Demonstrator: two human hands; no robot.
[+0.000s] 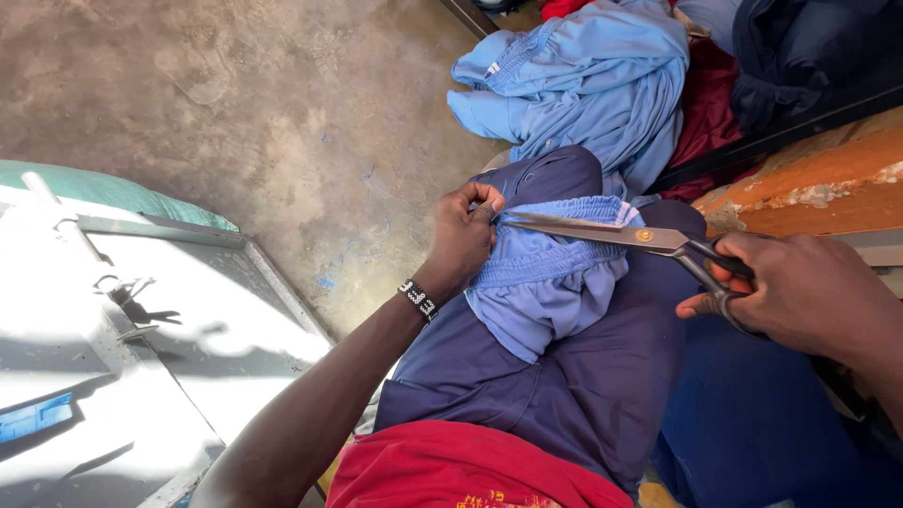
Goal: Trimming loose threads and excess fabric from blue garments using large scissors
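Left hand: the left hand [463,237] is closed in a pinch on the elastic edge of a light-blue gathered-waist cloth garment [546,282], pulling the band taut so the blade meets a firm edge.
Right hand: the right hand [800,292], at 3 o'clock, has its fingers curled through the black loops of long steel scissors [621,233]; the blades look nearly shut, tips toward the pinch.
Garment: draped over the person's knee in navy-blue trousers [574,395], which props it up.
Surroundings: heap of light-blue cloth [583,75] at 12 o'clock; grey concrete floor [263,113] at 10 o'clock; white metal tabletop [141,376] at 8 o'clock.
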